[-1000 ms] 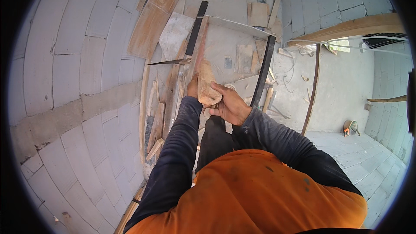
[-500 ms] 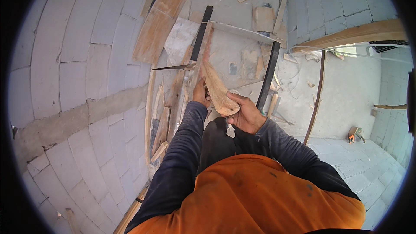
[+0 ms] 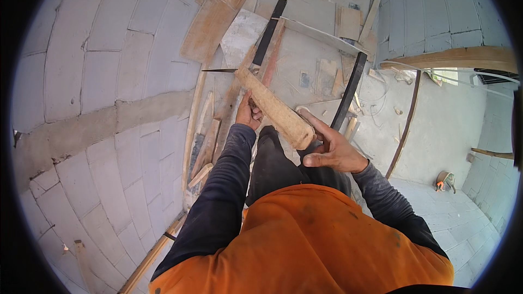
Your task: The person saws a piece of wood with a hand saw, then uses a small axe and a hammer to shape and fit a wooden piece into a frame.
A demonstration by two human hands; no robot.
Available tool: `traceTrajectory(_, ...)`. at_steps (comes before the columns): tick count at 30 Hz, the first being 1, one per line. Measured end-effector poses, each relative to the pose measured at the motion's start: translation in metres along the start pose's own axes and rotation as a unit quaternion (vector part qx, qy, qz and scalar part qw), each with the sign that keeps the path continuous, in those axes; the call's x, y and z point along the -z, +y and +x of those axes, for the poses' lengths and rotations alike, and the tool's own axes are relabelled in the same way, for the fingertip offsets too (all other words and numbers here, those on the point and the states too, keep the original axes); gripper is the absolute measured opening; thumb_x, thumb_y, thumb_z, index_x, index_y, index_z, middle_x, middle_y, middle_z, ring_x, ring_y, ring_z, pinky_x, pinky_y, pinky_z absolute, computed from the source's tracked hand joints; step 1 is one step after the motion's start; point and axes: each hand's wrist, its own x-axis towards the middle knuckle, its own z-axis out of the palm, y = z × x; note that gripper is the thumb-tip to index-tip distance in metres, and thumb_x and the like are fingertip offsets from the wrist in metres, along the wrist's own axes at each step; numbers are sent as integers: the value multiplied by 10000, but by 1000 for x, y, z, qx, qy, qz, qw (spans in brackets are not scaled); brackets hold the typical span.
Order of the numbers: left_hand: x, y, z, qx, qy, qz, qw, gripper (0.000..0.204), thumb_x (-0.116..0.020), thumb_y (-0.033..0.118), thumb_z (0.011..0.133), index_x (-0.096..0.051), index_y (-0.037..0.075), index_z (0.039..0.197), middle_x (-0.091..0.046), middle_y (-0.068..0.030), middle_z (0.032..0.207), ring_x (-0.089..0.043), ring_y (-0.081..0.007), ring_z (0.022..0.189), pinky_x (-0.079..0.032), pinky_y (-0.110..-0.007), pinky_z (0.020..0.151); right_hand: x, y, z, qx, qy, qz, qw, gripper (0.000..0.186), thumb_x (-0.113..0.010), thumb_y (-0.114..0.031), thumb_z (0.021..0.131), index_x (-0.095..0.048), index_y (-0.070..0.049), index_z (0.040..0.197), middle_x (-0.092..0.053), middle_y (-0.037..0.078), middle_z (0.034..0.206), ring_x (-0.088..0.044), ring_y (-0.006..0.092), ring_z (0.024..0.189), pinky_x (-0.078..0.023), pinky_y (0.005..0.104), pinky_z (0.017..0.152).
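On the far left, a wall of pale grey blocks (image 3: 103,65) curves up, crossed by a rough mortar band (image 3: 98,129). At its foot, narrow wooden offcuts (image 3: 205,149) lie on the floor. Farther ahead, a brown board (image 3: 220,13) leans at a slant, with a pale sheet (image 3: 242,38) just beside it.

A thin, dark, pointed strip (image 3: 219,70) juts leftward near the upper end of a rough, light-brown piece of wood (image 3: 275,110). That piece lies at a slant in front of me, its upper end to the left and its lower end to the right, above my dark trousers (image 3: 278,166).

My left hand (image 3: 249,113) is at the wood's left edge, fingers curled inward; some of it is hidden, so I cannot tell whether it has closed around the piece. Beyond the wood are a black bar (image 3: 271,31) and a reddish board (image 3: 270,57).

My right hand (image 3: 336,149) is spread beside the lower end, thumb well apart from the fingers, gripping nothing I can see; I cannot tell whether a fingertip touches the wood.

Right of it stands a second black bar (image 3: 350,91), then a slim wooden pole (image 3: 405,125). At far right, a small bucket (image 3: 445,181) sits near the wall.
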Motion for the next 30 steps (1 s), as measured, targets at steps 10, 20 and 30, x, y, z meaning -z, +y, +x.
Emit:
traceTrajectory(10,37,0,24,-3,-143,-80,987,479,-490,444,1099,-598,49,1347,-693,-130,1221,-682,-279,1073,-566,-436,954,-76,-39,48,130,68,-197,969,800,-839,-239,896,-448,-108,1581,-564,135,1243,-614,207,1059,-600,303,836)
traceTrajectory(20,31,6,20,8,-133,-103,986,365,-556,390,1087,-633,72,1248,-713,-63,1042,-669,-165,806,-559,-310,675,-80,-26,51,82,94,-107,986,854,-850,-212,892,-391,-54,1594,-543,139,1385,-602,200,1179,-590,291,884)
traceTrajectory(30,86,-65,56,165,-77,84,980,363,-741,422,977,-608,156,1185,-666,-2,1028,-437,-22,498,-314,-187,387,21,199,26,-75,421,389,816,465,-751,-317,970,-579,-105,1346,-676,62,1253,-659,214,1175,-598,422,940)
